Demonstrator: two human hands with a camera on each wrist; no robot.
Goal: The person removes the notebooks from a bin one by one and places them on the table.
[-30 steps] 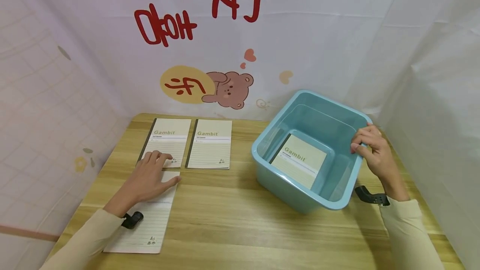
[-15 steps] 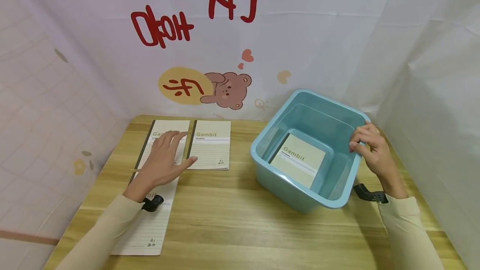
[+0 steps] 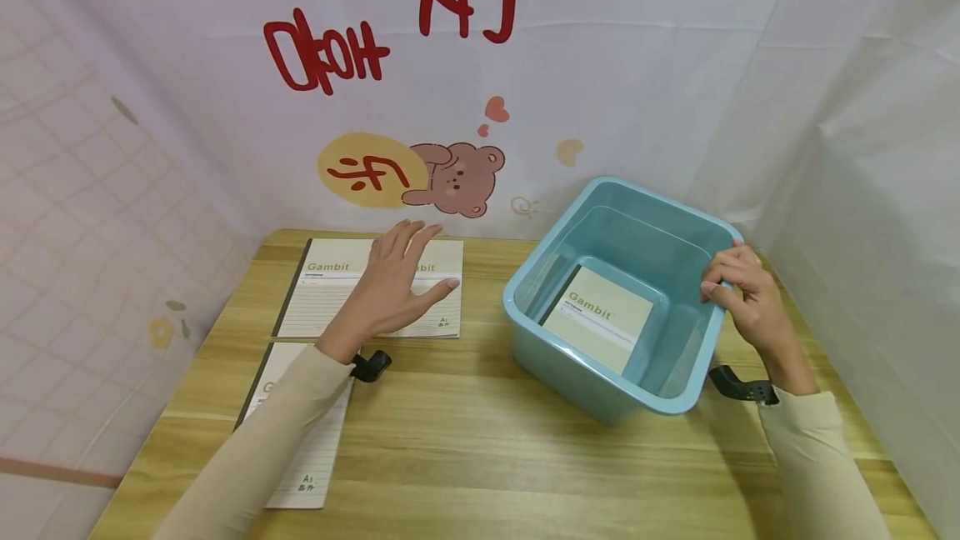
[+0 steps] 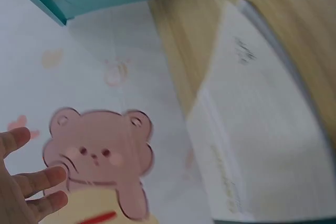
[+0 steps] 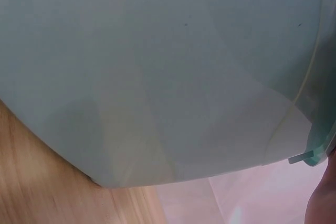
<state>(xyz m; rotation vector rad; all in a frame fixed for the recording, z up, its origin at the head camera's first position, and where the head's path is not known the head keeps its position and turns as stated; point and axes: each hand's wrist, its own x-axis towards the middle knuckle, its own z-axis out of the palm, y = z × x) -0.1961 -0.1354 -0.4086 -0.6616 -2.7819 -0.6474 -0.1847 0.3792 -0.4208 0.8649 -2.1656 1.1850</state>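
My left hand [image 3: 397, 286] is spread over the back-right notebook [image 3: 444, 302], hiding part of its "Gambit" cover. The left wrist view shows the fingers of that hand [image 4: 31, 190] apart and holding nothing, beside a blurred notebook [image 4: 262, 114]. Left of it lies another notebook [image 3: 315, 302]; a third notebook [image 3: 311, 448], partly under my sleeve, lies in front. A light blue plastic basin [image 3: 570, 377] stands on the right with one notebook [image 3: 600, 319] inside. Its right rim is gripped by my right hand [image 3: 746, 298]. The basin wall [image 5: 157, 77] fills most of the right wrist view.
The wood-grain table [image 3: 450, 457] meets a white backdrop [image 3: 637, 98] printed with red characters and a bear. Similar white sheets close in the left and right sides. The basin walls rise well above the flat notebooks.
My left hand has moved right and away from me, from between the left-hand notebooks to over the back-right one. My right hand keeps its hold on the basin, which has not visibly moved.
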